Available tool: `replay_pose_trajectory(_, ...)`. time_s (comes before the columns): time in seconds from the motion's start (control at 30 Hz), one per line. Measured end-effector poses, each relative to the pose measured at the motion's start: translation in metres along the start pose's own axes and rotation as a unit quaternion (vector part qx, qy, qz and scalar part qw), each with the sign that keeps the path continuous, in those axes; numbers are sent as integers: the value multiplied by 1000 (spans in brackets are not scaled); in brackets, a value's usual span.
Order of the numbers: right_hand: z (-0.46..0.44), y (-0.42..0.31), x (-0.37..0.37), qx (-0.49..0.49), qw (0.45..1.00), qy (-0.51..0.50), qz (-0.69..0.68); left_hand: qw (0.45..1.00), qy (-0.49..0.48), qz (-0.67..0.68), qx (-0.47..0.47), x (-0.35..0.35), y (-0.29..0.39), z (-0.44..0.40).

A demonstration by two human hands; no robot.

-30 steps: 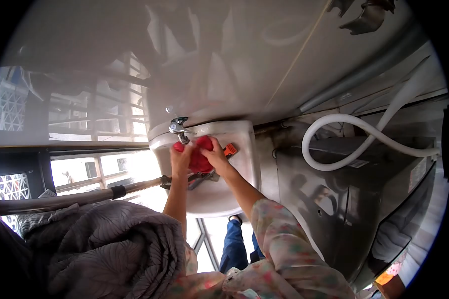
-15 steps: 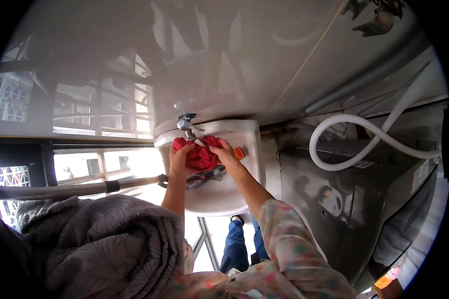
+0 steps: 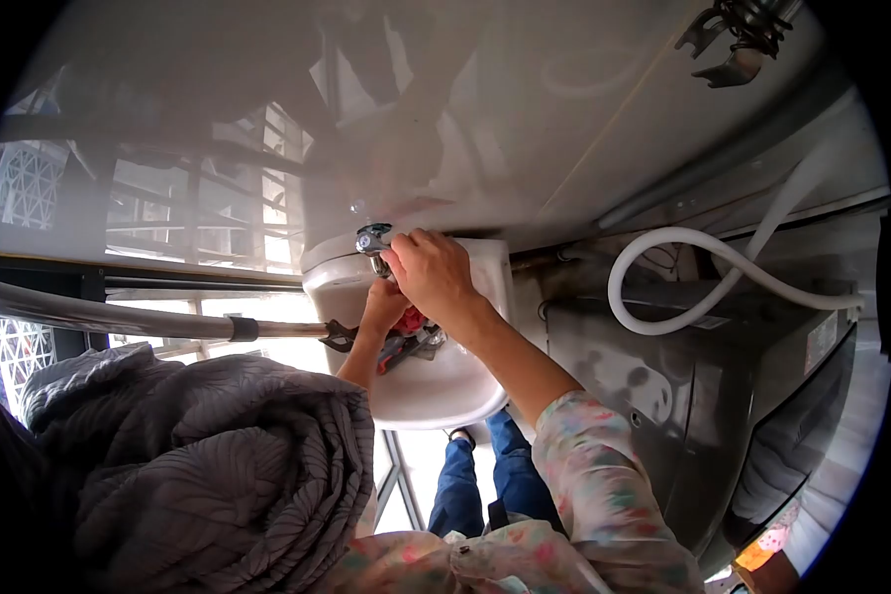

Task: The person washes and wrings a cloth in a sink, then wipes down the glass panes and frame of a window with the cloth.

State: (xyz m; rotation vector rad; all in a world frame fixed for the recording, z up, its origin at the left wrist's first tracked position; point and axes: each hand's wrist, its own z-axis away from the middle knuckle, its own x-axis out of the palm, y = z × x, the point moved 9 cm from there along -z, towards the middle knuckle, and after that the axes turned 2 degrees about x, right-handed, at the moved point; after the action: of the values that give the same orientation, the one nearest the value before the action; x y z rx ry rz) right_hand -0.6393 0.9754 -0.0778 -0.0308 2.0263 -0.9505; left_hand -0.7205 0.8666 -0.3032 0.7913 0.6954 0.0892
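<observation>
My right hand point(image 3: 434, 275) reaches over the sink, its thumb and fingers closed on the lever of the chrome tap point(image 3: 373, 240). Just below the spout, my left hand point(image 3: 379, 305) is closed on a red cloth point(image 3: 412, 320). Most of that cloth is hidden behind my hands; only a small red part shows. Both hands are above the white washbasin point(image 3: 436, 396). Inside the basin, beside the cloth, lie dark grey and red items point(image 3: 406, 348) whose kind I cannot make out.
A grey quilted cloth point(image 3: 218, 475) hangs over at the left, near a metal pole point(image 3: 168, 315) that ends by the basin. To the right stands a dark grey machine point(image 3: 653, 386) with a looped white hose point(image 3: 663, 238). A glossy wall point(image 3: 465, 119) rises behind the tap.
My right hand has left the red cloth and moved up to the tap lever. My left hand has shifted slightly right under the spout. The orange-red block in the basin is now hidden.
</observation>
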Motion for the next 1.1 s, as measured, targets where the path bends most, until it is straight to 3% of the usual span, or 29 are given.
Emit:
replay_pose_trajectory(0.07, -5, -4, 3, -17, 999, -5, 34, 999, 19, 49, -11, 5, -3, 0)
replay_pose_trajectory(0.17, -1, -11, 20, 7, 996, -50, 69, 968, 56, 243, -24, 18, -8, 10)
replay_pose_trajectory(0.3, 7, -27, 57, 140, 966, -202, 74, 851, 90, 516, -36, 39, -13, 43)
replay_pose_trajectory(0.4, 14, -16, 49, 131, 979, -133, -75, 785, 84, 613, -42, 37, -9, 77)
replay_pose_trajectory(0.43, 25, -2, 49, 183, 954, -183, -151, 774, 73, 627, -47, 37, -10, 87)
replay_pose_trajectory(0.5, 54, 31, 26, 161, 958, -98, -217, 756, 36, 649, -69, 36, -10, 114)
replay_pose_trajectory(0.57, 112, 77, 26, 173, 976, -31, -131, 703, 15, 707, -79, 43, -13, 133)
replay_pose_trajectory(0.6, 151, 104, 61, 283, 897, -62, -335, 675, -3, 730, -111, 44, -1, 150)
replay_pose_trajectory(0.63, 187, 113, 90, 376, 763, -87, -519, 654, -26, 747, -113, 46, 7, 160)
replay_pose_trajectory(0.7, 210, 86, 86, 457, 600, -89, -650, 611, -72, 780, -115, 54, 19, 174)
replay_pose_trajectory(0.77, 230, 70, 103, 484, 423, -59, -764, 625, -84, 767, -115, 63, 16, 177)
replay_pose_trajectory(0.87, 226, 55, 106, 441, 417, -117, -786, 626, -141, 756, -128, 64, 19, 183)
replay_pose_trajectory(0.93, 214, 46, 94, 422, 452, -111, -778, 619, -193, 750, -133, 63, 26, 183)
replay_pose_trajectory(1.0, 205, 44, 87, 416, 506, -109, -747, 619, -246, 735, -129, 55, 45, 188)
replay_pose_trajectory(1.1, 196, 46, 78, 422, 598, -80, -677, 654, -197, 718, -131, 59, 13, 175)
